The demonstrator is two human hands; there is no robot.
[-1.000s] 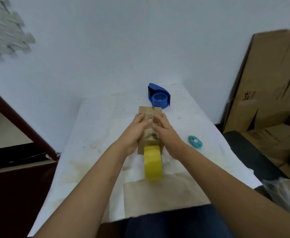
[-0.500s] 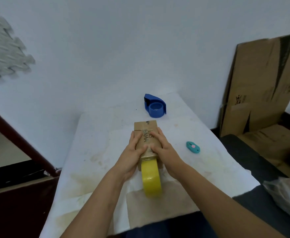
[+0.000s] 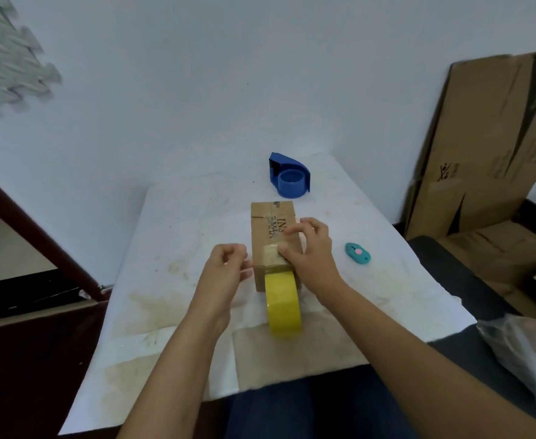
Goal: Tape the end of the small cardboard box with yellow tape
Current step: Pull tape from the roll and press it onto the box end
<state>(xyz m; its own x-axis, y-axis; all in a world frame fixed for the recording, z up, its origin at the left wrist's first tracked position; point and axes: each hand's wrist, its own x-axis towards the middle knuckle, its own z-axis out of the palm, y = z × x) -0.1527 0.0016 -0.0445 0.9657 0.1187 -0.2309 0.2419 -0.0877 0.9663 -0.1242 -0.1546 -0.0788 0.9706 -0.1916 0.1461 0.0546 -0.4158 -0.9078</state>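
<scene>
Both hands work the small cardboard box mid-bench: right hand fingers spread, pressing tape; left hand loosely curled, empty. Yellow tape roll hangs off; next, cutting.

The right hand hides the cardboard box's near right corner; the flattened cartons run off the right edge.
</scene>
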